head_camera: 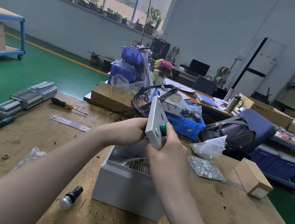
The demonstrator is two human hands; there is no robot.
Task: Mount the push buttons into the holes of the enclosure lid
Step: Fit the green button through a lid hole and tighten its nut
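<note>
I hold the grey enclosure lid point(155, 117) upright on edge above the open grey enclosure box point(129, 185). My left hand point(129, 131) reaches behind the lid's lower part, fingers hidden by it. My right hand point(168, 147) grips the lid's lower front corner, thumb and fingers closed on a green push button point(163, 129) sitting in a lid hole. One empty round hole shows higher up the lid. A second button with a clear dome and black body point(71, 197) lies on the wooden bench left of the box.
On the bench lie a yellow-handled screwdriver point(65, 104), a steel ruler point(70, 123), terminal blocks on a rail point(27, 97), a green screwdriver point(4, 122), bags of hardware point(205, 167) and a small cardboard box point(253, 179). A blue bin point(188, 123) and black wires sit behind.
</note>
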